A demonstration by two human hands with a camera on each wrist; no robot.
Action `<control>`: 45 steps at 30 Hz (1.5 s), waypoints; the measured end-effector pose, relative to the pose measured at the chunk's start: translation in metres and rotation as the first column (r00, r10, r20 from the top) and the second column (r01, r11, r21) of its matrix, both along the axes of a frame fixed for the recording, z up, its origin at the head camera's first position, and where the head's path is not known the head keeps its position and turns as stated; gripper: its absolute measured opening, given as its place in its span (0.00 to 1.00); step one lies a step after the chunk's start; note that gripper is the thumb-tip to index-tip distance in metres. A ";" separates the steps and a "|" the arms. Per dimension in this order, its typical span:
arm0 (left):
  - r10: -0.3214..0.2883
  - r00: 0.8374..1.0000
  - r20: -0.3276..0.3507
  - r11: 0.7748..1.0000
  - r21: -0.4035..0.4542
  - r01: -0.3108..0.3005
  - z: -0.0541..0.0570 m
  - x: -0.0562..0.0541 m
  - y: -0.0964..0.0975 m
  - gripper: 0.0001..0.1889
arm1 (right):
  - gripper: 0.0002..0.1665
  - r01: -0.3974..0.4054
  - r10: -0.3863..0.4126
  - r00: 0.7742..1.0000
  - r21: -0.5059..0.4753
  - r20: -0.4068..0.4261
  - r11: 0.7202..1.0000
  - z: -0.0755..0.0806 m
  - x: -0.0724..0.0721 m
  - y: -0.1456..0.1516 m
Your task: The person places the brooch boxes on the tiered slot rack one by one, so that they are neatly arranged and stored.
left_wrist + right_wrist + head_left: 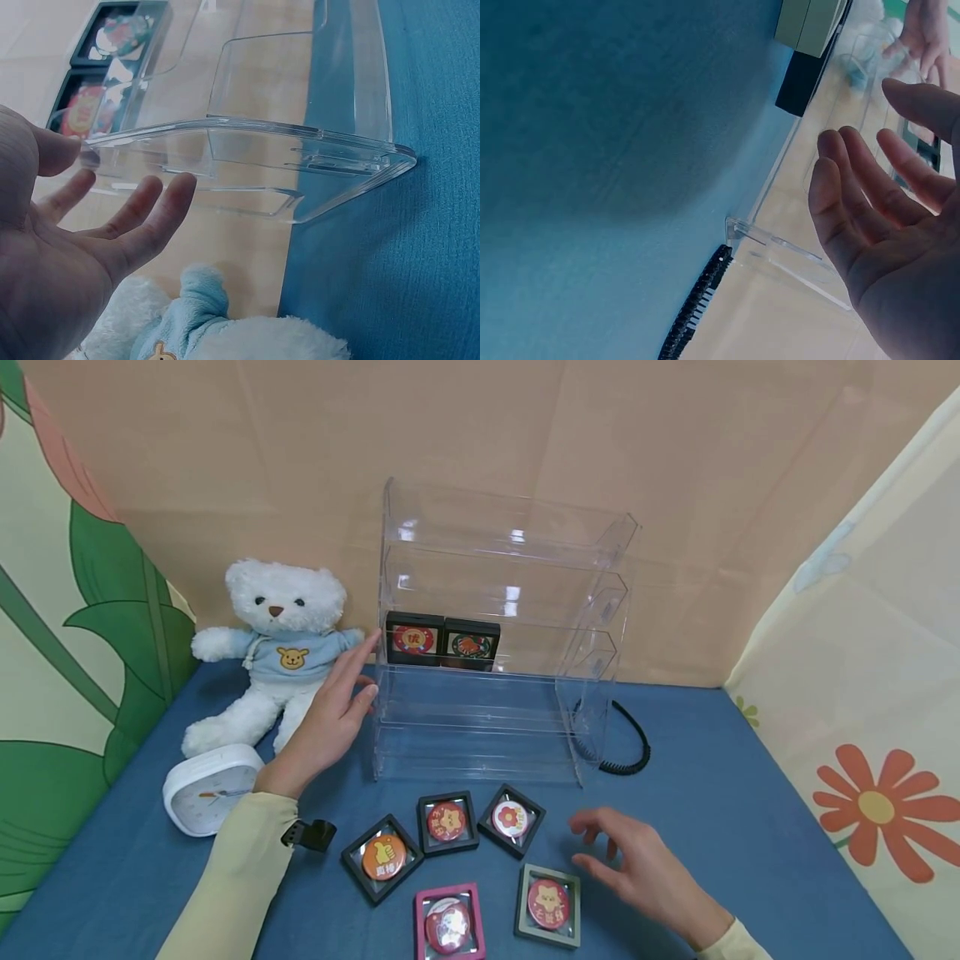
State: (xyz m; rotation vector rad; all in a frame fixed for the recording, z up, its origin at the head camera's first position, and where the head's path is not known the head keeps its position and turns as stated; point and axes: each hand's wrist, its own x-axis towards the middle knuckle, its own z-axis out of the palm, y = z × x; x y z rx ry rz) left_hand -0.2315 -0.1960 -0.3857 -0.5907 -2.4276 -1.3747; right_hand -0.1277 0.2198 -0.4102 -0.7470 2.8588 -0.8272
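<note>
My left hand (330, 718) is at the left side panel of a clear acrylic tiered rack (480, 725), its fingertips right at the panel's edge. In the left wrist view the fingers (154, 217) are spread and slightly bent. My right hand (645, 864) hovers over the cloth with loosely curved fingers and nothing in them. Nearest to it is a grey-green framed badge (548, 906). Beside that lie a pink framed badge (449, 927) and black framed ones with an orange badge (383, 858), a red bear badge (447, 822) and a flower badge (512, 820).
Two black framed badges (414, 640) stand side by side at the left of a middle tier. A white teddy bear (288, 602) in a blue top sits left of the rack, behind a white clock (213, 793). A black coiled cord (637, 739) lies at the rack's right.
</note>
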 end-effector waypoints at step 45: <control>0.001 1.000 0.001 1.000 -0.004 -0.001 0.000 0.001 0.001 0.37 | 0.48 0.021 -0.093 0.904 0.174 0.417 0.985 -0.013 0.028 0.013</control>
